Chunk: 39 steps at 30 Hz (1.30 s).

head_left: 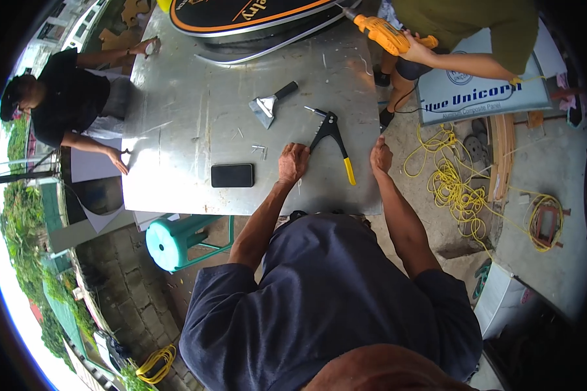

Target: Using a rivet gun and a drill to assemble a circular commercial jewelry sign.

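My left hand (294,163) rests on the metal-topped table (182,156), its fingers curled around one handle of a black hand riveter (331,133). The riveter's other handle, with a yellow grip, spreads away to the right, and a thin pin-like tip points from its head to the far left. At the table's right edge my right hand (381,156) is closed, its fingers curled on the rim. Left of my left hand lie several small rivets (259,151) and a black phone (233,175). A wide scraper (272,105) with a black handle lies farther away.
A large oval sign (241,19) with an orange border covers the far end. One co-worker (59,104) touches the left edge; another, at far right, holds a yellow power drill (388,36). Yellow cord (450,186) lies tangled on the right floor. A teal stool (169,244) stands near left.
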Motion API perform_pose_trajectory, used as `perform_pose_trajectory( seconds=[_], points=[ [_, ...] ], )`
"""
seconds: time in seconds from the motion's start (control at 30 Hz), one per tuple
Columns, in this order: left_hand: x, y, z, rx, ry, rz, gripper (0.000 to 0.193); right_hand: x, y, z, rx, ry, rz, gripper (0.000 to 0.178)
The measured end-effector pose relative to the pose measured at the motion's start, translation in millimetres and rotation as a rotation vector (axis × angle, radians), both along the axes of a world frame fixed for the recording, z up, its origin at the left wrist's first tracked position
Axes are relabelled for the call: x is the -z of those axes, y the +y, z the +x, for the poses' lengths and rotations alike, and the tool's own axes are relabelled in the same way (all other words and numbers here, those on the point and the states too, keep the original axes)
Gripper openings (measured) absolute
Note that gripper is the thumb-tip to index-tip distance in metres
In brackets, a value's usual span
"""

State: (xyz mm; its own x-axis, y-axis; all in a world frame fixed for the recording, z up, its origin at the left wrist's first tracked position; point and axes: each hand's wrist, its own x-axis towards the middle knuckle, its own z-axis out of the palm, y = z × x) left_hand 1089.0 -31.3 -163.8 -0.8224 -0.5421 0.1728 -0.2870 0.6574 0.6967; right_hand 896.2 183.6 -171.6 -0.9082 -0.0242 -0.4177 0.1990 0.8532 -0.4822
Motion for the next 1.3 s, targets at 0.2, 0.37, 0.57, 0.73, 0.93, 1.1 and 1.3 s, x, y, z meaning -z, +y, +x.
perform_pose_trajectory(
  seconds=[0.2, 0.37, 0.57, 0.73, 0.93, 1.1, 1.3],
  points=[
    [-3.4, -0.1, -2.6, -0.040, -0.044, 0.018, 0.018, 1.9, -2.2, -1.8, 0.090, 0.026, 0.016, 0.083],
    [-7.8, -1.2, 0.7, -0.052, 0.002, 0.039, 0.020, 2.8, -4.0, -1.9, -0.004, 0.076, 0.010, 0.083],
    [-0.8, -0.8, -1.7, 0.013, 0.027, 0.046, 0.021, -2.8, -3.9, -0.7, 0.059, 0.054, 0.038, 0.084],
    [-15.1, -2.4, -2.0, 0.003, -0.009, -0.003, 0.016, -9.1, -4.8, -0.2, 0.060, 0.038, 0.024, 0.082],
    [-56.0, -67.4, -76.0, -0.014, 0.327, -0.218, 0.018, -7.2, -4.1, -0.1, 0.080, 0.011, 0.070, 0.081],
    [-79.3, -227.3, -190.9, -0.530, 0.389, 0.201, 0.068, -1.2, -0.3, 3.0, 0.040, 0.065, 0.013, 0.079],
    [-69.2, -353.9, -267.7, -0.918, 0.278, 0.520, 0.085, 2.9, -5.3, 0.0, 0.042, 0.114, 0.067, 0.072]
  ],
)
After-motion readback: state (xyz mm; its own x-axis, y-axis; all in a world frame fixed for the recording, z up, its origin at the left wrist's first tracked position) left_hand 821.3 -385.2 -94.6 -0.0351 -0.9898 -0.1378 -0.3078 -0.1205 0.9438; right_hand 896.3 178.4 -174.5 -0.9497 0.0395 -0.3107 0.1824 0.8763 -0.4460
